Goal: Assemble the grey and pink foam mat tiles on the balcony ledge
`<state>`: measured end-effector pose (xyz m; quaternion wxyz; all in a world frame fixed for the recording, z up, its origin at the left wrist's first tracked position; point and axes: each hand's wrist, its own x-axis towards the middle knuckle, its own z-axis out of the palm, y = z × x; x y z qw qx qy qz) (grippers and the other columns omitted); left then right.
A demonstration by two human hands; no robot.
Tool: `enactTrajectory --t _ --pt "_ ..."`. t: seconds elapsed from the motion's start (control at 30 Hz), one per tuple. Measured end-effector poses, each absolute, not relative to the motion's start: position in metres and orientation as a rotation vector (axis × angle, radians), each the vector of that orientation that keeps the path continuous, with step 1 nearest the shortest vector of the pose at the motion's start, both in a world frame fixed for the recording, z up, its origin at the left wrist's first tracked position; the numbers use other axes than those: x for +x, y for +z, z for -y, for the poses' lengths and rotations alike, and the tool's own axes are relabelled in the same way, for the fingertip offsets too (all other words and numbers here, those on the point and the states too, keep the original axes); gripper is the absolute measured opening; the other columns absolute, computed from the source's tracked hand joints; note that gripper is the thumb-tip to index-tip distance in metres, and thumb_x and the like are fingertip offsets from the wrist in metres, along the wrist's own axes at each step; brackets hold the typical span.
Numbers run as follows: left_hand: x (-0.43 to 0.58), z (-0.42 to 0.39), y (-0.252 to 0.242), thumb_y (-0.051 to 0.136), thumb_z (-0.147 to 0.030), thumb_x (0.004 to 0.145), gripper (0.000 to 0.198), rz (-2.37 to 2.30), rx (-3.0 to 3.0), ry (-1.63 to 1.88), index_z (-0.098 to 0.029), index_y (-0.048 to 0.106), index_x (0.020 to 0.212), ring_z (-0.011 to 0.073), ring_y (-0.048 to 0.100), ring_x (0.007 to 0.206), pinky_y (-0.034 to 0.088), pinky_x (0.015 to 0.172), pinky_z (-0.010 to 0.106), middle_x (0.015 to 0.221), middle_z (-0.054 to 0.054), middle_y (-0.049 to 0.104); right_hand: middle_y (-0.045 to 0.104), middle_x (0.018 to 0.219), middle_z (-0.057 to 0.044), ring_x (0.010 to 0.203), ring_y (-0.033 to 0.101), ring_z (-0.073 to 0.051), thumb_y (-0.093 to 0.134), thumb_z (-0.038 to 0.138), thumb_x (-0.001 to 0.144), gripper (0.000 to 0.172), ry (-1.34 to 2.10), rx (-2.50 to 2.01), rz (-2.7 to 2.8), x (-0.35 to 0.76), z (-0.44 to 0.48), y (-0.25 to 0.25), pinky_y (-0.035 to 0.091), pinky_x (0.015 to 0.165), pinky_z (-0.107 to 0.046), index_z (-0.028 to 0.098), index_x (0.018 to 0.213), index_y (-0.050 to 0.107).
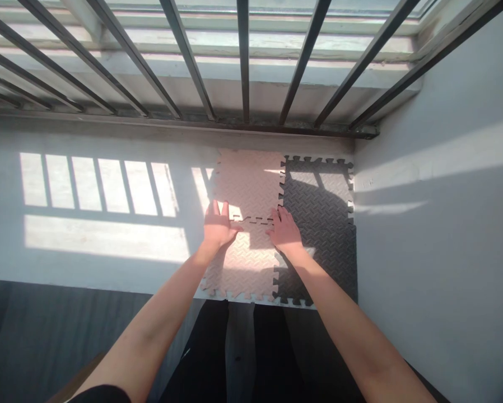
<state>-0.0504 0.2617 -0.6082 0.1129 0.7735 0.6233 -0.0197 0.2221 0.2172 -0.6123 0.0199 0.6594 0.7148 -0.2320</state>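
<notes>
Far left, the sun is making bright stripes on a pale floor (66,184), under dark metal bars (243,56). The left hand (218,226) is lying flat on the pink foam puzzle mats (251,179). Its grip is open and is not holding anything. Its fingers are pointing up toward the bars, just beside the thin dark line where two pink mats are joining. The right hand (285,230) is resting at the other end of that line, where the pink mats are meeting the dark gray foam mats (318,196). Its grip is open too. All the mats are lying together on the floor, beside a white wall (436,235) on the right.
</notes>
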Motion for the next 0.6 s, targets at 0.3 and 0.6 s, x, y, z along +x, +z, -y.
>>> enactTrajectory --t 0.3,0.6 --pt "-0.05 -0.255 -0.615 0.066 -0.073 0.095 0.096 -1.801 2.279 -0.124 -0.01 0.048 0.165 0.0536 0.053 0.143 0.044 0.116 0.062 0.162 0.033 0.049 0.047 0.169 -0.033 0.162 0.039 -0.044 0.072 0.035 0.099 0.078 -0.621 1.992 -2.259 0.22 -0.209 -0.616 0.031 0.133 -0.058 0.001 0.164 0.046" --pt "-0.05 -0.241 -0.644 0.052 -0.05 0.108 0.077 -1.726 2.256 -0.054 -0.001 0.043 0.168 0.0451 0.026 0.169 0.027 0.135 0.063 0.178 0.03 0.031 0.021 0.181 -0.031 0.171 0.023 -0.039 0.049 0.027 0.107 0.072 -0.65 1.887 -2.181 0.208 -0.206 -0.613 0.028 0.137 -0.051 -0.007 0.169 0.035"
